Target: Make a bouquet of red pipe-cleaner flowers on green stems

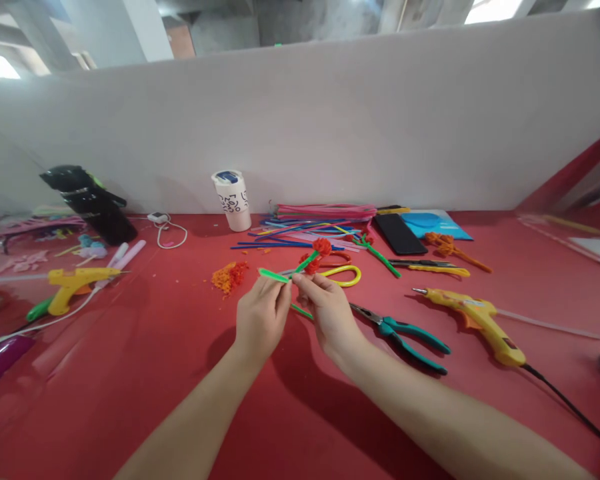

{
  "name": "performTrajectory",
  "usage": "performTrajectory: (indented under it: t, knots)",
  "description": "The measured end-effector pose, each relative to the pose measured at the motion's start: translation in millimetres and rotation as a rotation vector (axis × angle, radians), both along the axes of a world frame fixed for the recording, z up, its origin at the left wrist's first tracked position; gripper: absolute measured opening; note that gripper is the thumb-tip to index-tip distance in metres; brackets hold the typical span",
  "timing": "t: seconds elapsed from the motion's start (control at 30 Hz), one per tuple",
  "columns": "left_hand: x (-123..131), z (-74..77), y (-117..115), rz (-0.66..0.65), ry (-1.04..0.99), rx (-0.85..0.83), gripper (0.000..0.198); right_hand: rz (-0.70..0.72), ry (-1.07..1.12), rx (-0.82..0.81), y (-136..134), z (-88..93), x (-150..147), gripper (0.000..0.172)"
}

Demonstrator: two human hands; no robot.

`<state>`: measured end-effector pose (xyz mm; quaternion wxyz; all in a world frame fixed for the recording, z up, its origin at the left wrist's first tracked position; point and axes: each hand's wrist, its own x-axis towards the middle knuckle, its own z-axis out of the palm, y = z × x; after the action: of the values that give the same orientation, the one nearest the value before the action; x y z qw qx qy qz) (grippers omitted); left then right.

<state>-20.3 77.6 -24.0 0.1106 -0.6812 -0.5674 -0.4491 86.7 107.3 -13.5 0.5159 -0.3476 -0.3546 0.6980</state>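
My left hand (261, 315) and my right hand (329, 312) meet over the middle of the red table, both closed in a pinch on a pipe-cleaner flower. Two fluffy red heads of this pipe-cleaner flower (321, 247) stick up above the fingers on green stems. A flat green strip (273, 275) points left from the pinch, above my left fingers. Below the hands a green stem end (301, 311) shows between them. The fingers hide the join itself. Behind my right hand lie yellow-handled scissors (347, 275), partly covered.
Teal-handled pliers (410, 337) and a yellow glue gun (473, 313) lie right; another glue gun (75, 283) lies left. Orange and red fuzz clippings (229, 277) sit left of the hands. Pipe cleaners (305, 230), a tumbler (233, 203) and a phone (400, 233) are behind.
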Motion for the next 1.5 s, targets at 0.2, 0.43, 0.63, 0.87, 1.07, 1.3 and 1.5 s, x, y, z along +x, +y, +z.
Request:
performTrajectory:
  t: [0.2,0.43,0.63,0.87,1.07,1.3,1.5]
  knots:
    - [2.8,1.2,-4.7,-0.029,0.082,0.073,0.013,0.011,0.082,-0.033,-6.4,8.5,1.8,0.022]
    - [10.3,17.7,-6.1,-0.233,-1.015,-0.42,0.018,-0.001,0.034,0.097,-1.8,9.4,4.2,0.02]
    - [3.2,23.1,0.3,-0.589,-1.49,-0.776,0.02,0.16,0.049,0.152,8.3,7.7,8.0,0.017]
    - [8.3,18.2,-3.3,-0.369,-1.225,-0.632,0.022,0.163,-0.037,0.153,13.0,8.7,9.2,0.02]
    - [4.2,2.8,-2.9,-0.051,-0.269,-0.219,0.024,0.01,-0.319,0.264,12.2,6.4,6.6,0.024]
    - [4.9,12.1,-3.1,-0.214,-0.627,-0.356,0.023,0.001,-0.32,0.345,10.5,11.1,10.4,0.025]
    - [-1.8,23.4,1.2,-0.519,-1.504,-0.801,0.015,0.152,-0.119,0.38,11.3,12.6,10.8,0.015]
